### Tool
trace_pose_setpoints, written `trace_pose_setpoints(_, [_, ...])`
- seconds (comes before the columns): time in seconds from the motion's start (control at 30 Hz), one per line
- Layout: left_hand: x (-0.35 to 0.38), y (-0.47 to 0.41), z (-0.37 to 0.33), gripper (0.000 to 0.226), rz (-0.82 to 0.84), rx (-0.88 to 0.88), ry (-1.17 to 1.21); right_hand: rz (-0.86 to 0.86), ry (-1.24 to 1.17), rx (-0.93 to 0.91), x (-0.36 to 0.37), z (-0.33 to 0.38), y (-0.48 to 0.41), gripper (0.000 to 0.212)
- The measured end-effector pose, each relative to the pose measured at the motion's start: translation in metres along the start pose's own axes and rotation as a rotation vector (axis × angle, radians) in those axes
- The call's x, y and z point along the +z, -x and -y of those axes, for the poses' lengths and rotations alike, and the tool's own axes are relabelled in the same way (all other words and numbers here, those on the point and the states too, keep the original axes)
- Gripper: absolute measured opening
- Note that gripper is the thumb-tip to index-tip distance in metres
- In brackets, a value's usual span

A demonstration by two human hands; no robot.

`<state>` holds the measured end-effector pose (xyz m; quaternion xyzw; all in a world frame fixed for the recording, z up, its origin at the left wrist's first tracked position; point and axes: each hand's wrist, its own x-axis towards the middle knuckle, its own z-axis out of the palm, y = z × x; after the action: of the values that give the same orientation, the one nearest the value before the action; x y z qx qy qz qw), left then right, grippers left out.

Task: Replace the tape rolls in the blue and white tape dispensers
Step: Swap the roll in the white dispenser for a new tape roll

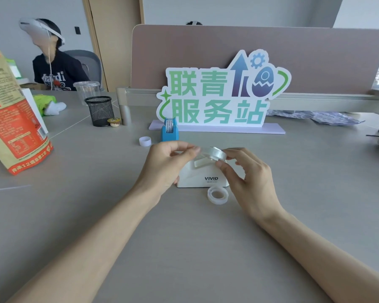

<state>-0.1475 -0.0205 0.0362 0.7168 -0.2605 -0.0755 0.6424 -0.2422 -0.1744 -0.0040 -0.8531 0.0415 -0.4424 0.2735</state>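
Note:
A white tape dispenser marked VIVID stands mid-table. Just above it I hold a clear tape roll between both hands: my left hand pinches its left side, my right hand grips its right side. A loose strip hangs from the roll toward the dispenser. A second clear tape roll lies flat on the table in front of the dispenser. Farther back stands a blue tape dispenser with a white roll in it. A small white empty core sits to its left.
A green-lettered sign stands behind the dispensers against a desk divider. A black mesh pen cup, a clear plastic cup and an orange-red bag are at the left. A person sits at far left. Crumpled wrap lies at right.

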Motion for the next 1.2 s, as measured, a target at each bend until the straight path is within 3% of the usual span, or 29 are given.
trace_pose_setpoints(0.23, [0.004, -0.011, 0.012, 0.013, -0.088, 0.015, -0.1, -0.031, -0.019, -0.016, 0.009, -0.003, -0.012, 0.026])
trace_pose_setpoints(0.53, [0.016, -0.024, 0.022, 0.016, -0.112, 0.05, -0.158, -0.091, -0.108, 0.113, 0.008, -0.01, -0.017, 0.02])
trace_pose_setpoints(0.83, [0.011, -0.025, 0.03, 0.022, -0.11, 0.0, -0.148, -0.037, -0.089, 0.072, 0.009, -0.01, -0.016, 0.018])
trace_pose_setpoints(1.2, [0.005, -0.024, 0.028, 0.024, -0.084, -0.026, -0.12, 0.034, -0.082, 0.161, 0.008, -0.013, -0.016, 0.02])
